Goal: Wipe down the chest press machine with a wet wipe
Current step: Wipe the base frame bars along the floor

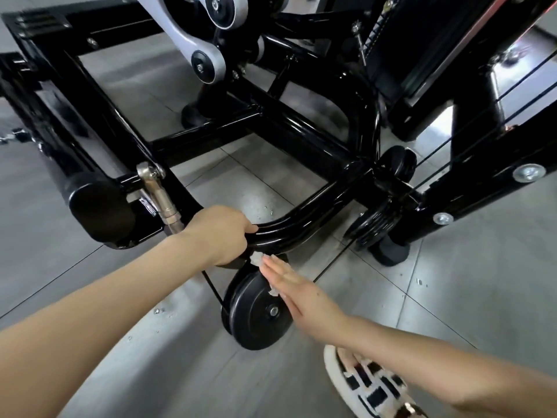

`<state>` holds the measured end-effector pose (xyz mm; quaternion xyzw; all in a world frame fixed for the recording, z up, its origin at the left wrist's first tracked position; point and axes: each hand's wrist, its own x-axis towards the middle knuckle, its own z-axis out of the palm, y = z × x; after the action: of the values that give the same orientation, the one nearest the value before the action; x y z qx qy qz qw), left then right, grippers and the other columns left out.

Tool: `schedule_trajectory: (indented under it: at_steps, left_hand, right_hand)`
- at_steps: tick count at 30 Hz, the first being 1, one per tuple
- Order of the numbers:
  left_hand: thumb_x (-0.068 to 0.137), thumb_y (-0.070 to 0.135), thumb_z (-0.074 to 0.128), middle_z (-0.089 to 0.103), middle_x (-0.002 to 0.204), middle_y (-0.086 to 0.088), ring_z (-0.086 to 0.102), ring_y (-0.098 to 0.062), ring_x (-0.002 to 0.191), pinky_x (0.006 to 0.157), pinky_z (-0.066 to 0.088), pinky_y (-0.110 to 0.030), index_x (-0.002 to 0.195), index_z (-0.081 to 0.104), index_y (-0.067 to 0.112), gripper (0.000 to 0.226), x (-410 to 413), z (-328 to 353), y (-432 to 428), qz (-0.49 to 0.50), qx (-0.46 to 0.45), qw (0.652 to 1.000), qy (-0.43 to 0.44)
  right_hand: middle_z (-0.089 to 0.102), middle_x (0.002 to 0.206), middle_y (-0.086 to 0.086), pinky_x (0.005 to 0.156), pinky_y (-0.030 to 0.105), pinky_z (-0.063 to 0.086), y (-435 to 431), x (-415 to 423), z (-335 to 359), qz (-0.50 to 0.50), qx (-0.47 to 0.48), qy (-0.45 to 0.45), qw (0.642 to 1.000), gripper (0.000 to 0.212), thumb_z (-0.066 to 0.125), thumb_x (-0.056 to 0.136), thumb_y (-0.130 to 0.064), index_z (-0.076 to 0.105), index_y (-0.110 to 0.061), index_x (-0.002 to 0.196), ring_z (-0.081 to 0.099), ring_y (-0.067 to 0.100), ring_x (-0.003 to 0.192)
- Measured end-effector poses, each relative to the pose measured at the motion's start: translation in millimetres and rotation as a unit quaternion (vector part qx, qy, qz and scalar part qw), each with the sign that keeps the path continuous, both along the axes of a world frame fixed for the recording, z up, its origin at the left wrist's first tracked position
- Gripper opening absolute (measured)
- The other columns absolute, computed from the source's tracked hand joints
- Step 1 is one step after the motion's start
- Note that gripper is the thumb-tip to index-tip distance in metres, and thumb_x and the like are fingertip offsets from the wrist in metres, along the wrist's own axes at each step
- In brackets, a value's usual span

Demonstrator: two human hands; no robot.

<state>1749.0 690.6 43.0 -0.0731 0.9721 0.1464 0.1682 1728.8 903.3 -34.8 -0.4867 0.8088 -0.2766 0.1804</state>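
left hand (223, 233): fingers wrap frame tube (301, 224) | right hand (297, 289): fingers straight, pressing wet wipe (257, 258) on pulley (256, 315)

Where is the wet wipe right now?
In the head view, low centre, the wet wipe sits under the flat right hand on top of the pulley wheel, just below the curved frame tube that the left hand grips.

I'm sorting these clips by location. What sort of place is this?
Most likely a gym. A heavy black tubular frame stands on grey floor tiles, and a thin cable runs onto a black pulley wheel, as on a weight machine.
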Motion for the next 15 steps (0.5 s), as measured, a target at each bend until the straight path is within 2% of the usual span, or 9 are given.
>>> schedule_trajectory:
  at_steps: [3, 6, 8, 11, 15]
  left_hand:
    - [0.088, 0.008, 0.034, 0.046, 0.139, 0.005, 0.047, -0.020, 0.122, 0.092, 0.045, -0.029, 0.138, 0.042, 0.036, 0.057, 1, 0, 0, -0.010, 0.001, 1.000, 0.001]
    - [0.088, 0.009, 0.035, 0.047, 0.137, 0.006, 0.049, -0.020, 0.121, 0.092, 0.045, -0.029, 0.138, 0.043, 0.035, 0.056, 0, -3, 2, -0.009, -0.010, 1.000, 0.006]
    - [0.087, 0.011, 0.038, 0.053, 0.131, 0.006, 0.052, -0.019, 0.116, 0.090, 0.046, -0.029, 0.133, 0.049, 0.036, 0.053, -1, -4, 5, 0.020, -0.010, 1.000, 0.015]
    - [0.088, 0.012, 0.038, 0.059, 0.124, 0.007, 0.055, -0.018, 0.110, 0.085, 0.049, -0.030, 0.126, 0.056, 0.036, 0.049, -3, -3, 12, 0.058, -0.022, 0.998, 0.033]
    - [0.090, 0.013, 0.037, 0.056, 0.124, 0.004, 0.055, -0.019, 0.109, 0.083, 0.050, -0.032, 0.127, 0.053, 0.033, 0.045, -7, 3, 24, 0.052, -0.069, 0.996, 0.028]
  right_hand:
    - [0.025, 0.151, 0.005, 0.118, 0.025, 0.010, 1, 5, -11, -0.015, -0.044, 0.033, 0.998, 0.044, 0.032, 0.101, -0.017, 0.035, 0.000, 0.142, 0.016, 0.011, 0.144]
    - [0.021, 0.154, 0.003, 0.118, 0.025, 0.010, 11, 5, -29, -0.031, -0.071, 0.064, 0.995, 0.045, 0.036, 0.100, -0.008, 0.030, -0.004, 0.144, 0.015, 0.013, 0.145]
    - [0.018, 0.155, -0.002, 0.118, 0.024, 0.009, 13, 8, -36, -0.077, -0.087, 0.060, 0.991, 0.047, 0.033, 0.101, -0.011, 0.025, -0.008, 0.146, 0.014, 0.012, 0.145]
    - [0.027, 0.152, -0.002, 0.117, 0.021, 0.012, 8, 19, -39, -0.136, -0.114, 0.030, 0.984, 0.048, 0.032, 0.097, -0.004, 0.025, -0.007, 0.144, 0.018, 0.006, 0.143]
    - [0.043, 0.145, -0.004, 0.111, 0.020, 0.029, 24, 14, -43, -0.182, -0.113, -0.012, 0.977, 0.049, 0.036, 0.094, 0.001, 0.036, -0.011, 0.142, 0.034, 0.001, 0.136]
